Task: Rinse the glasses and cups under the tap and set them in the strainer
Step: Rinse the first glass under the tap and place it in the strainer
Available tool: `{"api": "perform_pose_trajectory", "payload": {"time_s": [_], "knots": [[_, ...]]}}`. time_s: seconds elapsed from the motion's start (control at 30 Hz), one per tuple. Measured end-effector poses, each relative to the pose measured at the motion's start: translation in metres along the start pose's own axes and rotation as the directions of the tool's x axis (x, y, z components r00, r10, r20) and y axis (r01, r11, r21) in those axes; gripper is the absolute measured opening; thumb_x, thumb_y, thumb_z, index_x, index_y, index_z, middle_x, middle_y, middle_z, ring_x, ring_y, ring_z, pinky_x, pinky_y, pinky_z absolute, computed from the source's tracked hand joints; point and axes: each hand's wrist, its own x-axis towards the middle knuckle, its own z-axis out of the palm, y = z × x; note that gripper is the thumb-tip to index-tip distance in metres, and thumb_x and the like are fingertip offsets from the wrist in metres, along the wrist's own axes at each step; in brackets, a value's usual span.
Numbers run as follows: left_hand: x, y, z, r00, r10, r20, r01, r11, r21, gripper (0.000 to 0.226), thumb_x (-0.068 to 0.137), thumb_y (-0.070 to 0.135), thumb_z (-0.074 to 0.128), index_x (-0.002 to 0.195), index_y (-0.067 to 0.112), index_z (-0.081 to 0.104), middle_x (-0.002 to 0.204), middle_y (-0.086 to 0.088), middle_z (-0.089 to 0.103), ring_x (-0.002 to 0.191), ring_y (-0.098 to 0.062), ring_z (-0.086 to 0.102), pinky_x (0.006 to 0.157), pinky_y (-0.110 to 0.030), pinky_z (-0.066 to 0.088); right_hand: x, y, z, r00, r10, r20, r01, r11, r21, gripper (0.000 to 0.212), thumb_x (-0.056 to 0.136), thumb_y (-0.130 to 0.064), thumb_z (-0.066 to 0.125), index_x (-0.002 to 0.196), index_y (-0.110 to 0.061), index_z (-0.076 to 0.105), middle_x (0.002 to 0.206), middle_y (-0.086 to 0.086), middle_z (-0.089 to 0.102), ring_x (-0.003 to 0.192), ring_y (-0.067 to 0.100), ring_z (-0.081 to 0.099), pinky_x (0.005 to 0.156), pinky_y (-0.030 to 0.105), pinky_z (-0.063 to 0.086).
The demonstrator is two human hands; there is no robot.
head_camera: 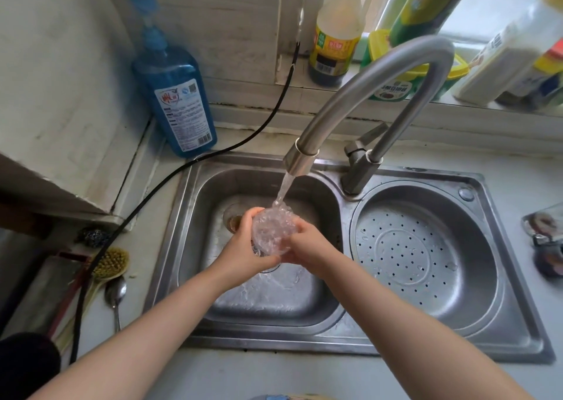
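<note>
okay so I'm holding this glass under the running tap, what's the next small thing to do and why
Probably tip the glass to pour it out, then carry it right to the strainer. Water from the tap is already splashing over it, both hands grip it, and the strainer holds no cups.

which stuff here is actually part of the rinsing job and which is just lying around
In use: glass, held by left hand and right hand; tap, running; strainer; left sink basin.

Lying about: blue soap bottle, spoon, brush, scourer, sauce bottle.
</note>
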Motion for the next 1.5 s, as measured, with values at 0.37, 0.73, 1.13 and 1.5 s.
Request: {"api": "perform_pose_trajectory", "payload": {"time_s": [0.37,0.73,1.13,1.5], "knots": [[0.005,0.009,-0.005,0.997,-0.064,0.042,0.069,0.99,-0.125,0.089,0.067,0.02,0.085,0.136,0.036,0.031,0.129,0.007,0.051,0.116,-0.01,0.055,0.09,-0.022,0.051,-0.004,-0.026,-0.017,0.991,-0.119,0.059,0.131,0.94,-0.314,0.036,0.095,-0.002,0.043,0.128,-0.01,0.056,0.114,0.012,0.065,0.098,0.026,0.068,0.082,0.041,0.059],[0.003,0.012,0.017,0.956,-0.221,0.191,0.286,0.841,-0.459,0.088,0.066,0.088,0.043,0.126,0.025,0.054,0.091,-0.012,0.06,0.072,-0.019,0.051,0.064,-0.029,0.042,-0.019,0.001,0.017,0.588,-0.803,-0.097,0.593,0.51,-0.623,0.047,0.095,-0.043,0.033,0.075,-0.01,0.061,0.076,0.001,0.058,0.074,0.016,0.054,0.069,0.034,0.045],[0.013,0.046,0.007,0.9,-0.338,0.275,0.413,0.463,-0.784,0.081,0.091,0.071,0.012,0.091,0.008,0.064,0.059,-0.003,0.046,0.044,-0.009,0.031,0.039,-0.019,0.025,-0.01,-0.032,0.018,0.778,-0.562,-0.281,0.542,0.826,-0.152,0.045,0.1,-0.023,0.042,0.056,-0.018,0.038,0.053,-0.005,0.036,0.051,0.005,0.033,0.056,0.03,0.03],[0.014,0.051,0.002,0.872,-0.386,0.303,0.478,0.533,-0.698,0.071,0.095,0.065,0.02,0.073,0.016,0.065,0.058,-0.002,0.043,0.046,-0.011,0.032,0.042,-0.019,0.021,-0.011,-0.036,0.02,0.533,-0.82,-0.21,0.603,0.542,-0.586,0.05,0.095,-0.032,0.049,0.049,-0.028,0.029,0.044,-0.011,0.029,0.047,0.005,0.032,0.047,0.019,0.022]]}}
